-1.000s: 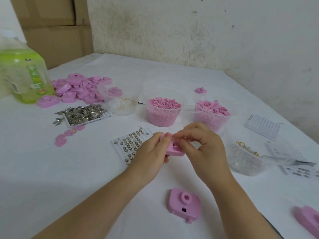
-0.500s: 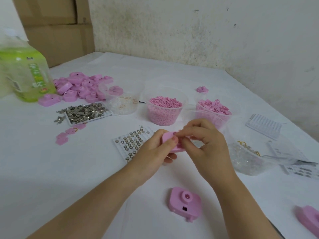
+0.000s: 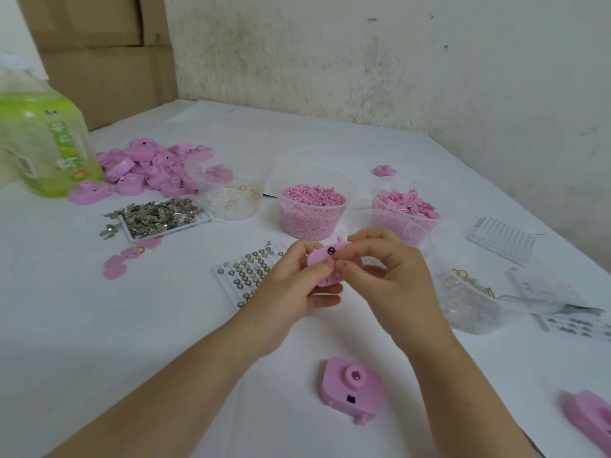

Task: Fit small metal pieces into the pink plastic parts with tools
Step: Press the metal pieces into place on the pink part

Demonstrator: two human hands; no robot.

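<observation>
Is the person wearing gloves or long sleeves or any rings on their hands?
No gloves. The left hand and right hand are bare, with no rings that I can see, and the nails look short and plain. The left forearm and right forearm are bare too: no sleeves, watch or bracelet show anywhere in the picture.

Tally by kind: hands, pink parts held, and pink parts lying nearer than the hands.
2 hands: left hand, right hand
1 held part, gripped by fingers of both hands
2 loose parts, the second cut off at the right edge
Total: 5
</observation>
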